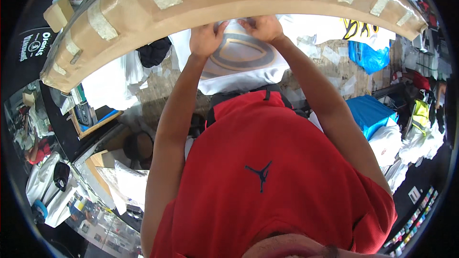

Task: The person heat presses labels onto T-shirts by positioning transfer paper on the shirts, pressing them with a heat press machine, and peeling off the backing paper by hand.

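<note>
Head view: two bare hands at the far part of a printed white cloth (241, 85).
Spread in front of the person's waist, the cloth bears a grey-and-tan oval print (241, 52) and lies between the forearms, its near edge hanging in folds. The left hand (206, 39) is at the print's upper left, thumb parted from the fingers; the right hand (264, 29) is at its upper right, thumb side turned inward. A taped cardboard piece (203, 7) arches across the top and hides the fingers in part, so whether either hand grips the fabric cannot be told. Black cloth (155, 52) lies to the left, a blue plastic bag (370, 57) to the right, and a red shirt (267, 162) fills the lower middle.
</note>
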A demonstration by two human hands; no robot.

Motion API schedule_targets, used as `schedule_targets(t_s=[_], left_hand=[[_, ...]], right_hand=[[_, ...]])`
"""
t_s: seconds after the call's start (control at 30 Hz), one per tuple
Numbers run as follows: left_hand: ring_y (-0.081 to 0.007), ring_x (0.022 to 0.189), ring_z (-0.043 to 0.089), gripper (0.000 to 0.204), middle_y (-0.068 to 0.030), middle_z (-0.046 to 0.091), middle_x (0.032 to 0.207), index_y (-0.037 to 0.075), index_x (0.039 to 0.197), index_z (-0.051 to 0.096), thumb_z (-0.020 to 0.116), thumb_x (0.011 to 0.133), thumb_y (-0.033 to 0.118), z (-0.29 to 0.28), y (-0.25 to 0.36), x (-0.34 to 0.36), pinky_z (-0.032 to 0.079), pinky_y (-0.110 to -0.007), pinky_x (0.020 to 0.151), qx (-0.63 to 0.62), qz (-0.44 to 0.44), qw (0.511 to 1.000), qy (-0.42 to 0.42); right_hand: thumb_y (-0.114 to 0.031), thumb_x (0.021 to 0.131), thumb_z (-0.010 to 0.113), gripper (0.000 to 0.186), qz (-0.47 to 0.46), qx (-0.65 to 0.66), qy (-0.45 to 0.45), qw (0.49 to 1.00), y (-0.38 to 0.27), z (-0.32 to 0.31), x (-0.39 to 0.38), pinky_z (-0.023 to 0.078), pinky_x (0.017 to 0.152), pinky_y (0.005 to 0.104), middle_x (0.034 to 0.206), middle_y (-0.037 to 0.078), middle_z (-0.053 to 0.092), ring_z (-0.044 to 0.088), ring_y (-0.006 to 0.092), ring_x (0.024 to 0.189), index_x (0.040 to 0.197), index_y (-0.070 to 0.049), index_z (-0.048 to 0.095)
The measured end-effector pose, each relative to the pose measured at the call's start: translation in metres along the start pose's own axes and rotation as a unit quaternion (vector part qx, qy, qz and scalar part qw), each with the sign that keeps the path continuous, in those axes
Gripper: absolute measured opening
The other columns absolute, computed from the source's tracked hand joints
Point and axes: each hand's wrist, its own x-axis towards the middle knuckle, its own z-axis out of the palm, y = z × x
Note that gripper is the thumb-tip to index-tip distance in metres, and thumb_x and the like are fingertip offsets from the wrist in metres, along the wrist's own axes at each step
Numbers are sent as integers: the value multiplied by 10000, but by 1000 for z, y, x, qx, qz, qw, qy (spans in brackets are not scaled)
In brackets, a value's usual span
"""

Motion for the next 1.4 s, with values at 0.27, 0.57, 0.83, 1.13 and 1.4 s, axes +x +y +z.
schedule_targets(t_s=[0.27,0.57,0.83,1.13,1.4], left_hand=[[-401,1197,515,407,-187,606,1250,78,1227,638,671,895,312,0,-2,-3,401,-479,1019,-30,-26,999,-12],[-398,1108,565,366,-179,644,1162,66,1172,649,695,876,277,2,-6,-5,423,-478,974,4,-26,999,-26],[-379,1163,532,384,-158,619,1215,58,1197,640,702,859,230,-5,3,-2,415,-468,995,-17,-28,999,-2],[-368,1164,528,405,-146,624,1209,46,1217,627,697,855,213,-3,0,0,412,-458,1004,-47,-18,999,-2],[-357,1209,510,414,-143,604,1263,65,1242,621,689,870,234,-2,0,0,385,-453,1043,-57,-9,998,10]], right_hand=[[-214,796,741,359,-1,1,-20,1000,13,5,-6,473,910,445,1119,131,646,601,343,1038,1138,-117,692],[-210,804,727,268,30,-9,-6,999,13,9,-8,515,767,440,940,139,686,661,350,814,1031,-76,682],[-205,772,731,345,19,8,-9,1000,13,11,-5,453,925,448,1102,120,645,583,350,1058,1094,-94,677],[-208,795,714,348,42,7,-20,999,12,12,-6,460,930,450,1141,112,625,567,344,1076,1130,-118,680],[-196,808,705,327,48,-9,-1,999,8,11,-4,446,960,437,1159,116,624,561,337,1093,1124,-112,687]])
